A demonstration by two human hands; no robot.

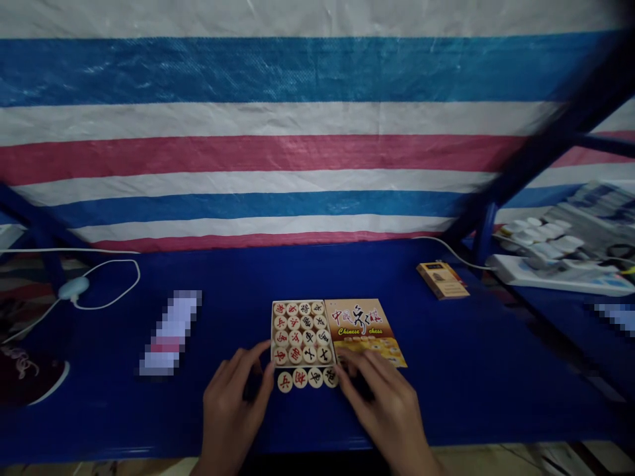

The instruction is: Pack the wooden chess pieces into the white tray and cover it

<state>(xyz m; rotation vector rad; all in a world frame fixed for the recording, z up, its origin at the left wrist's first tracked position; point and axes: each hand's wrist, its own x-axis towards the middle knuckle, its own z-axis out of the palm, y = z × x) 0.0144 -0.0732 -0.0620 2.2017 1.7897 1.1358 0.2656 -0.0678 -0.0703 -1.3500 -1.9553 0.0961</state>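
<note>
An open box (272,330) on the blue table holds several round chess pieces with red or black characters, set in rows. Its printed lid (364,324), marked "Chinese chess", lies against its right side. In front of the box is a row of several loose pieces (300,378). My left hand (238,390) is at the box's front left corner, thumb and fingers apart, with nothing between them. My right hand (380,390) is at the front right corner, fingers apart over the lid's lower edge, its thumb beside the rightmost loose piece.
A blurred-out phone (171,334) lies to the left, near a white cable with a pale blue plug (73,287). A small brown box (443,280) sits at the back right. Beyond it are a power strip (560,274) and a blue metal frame (483,235). A striped sheet hangs behind.
</note>
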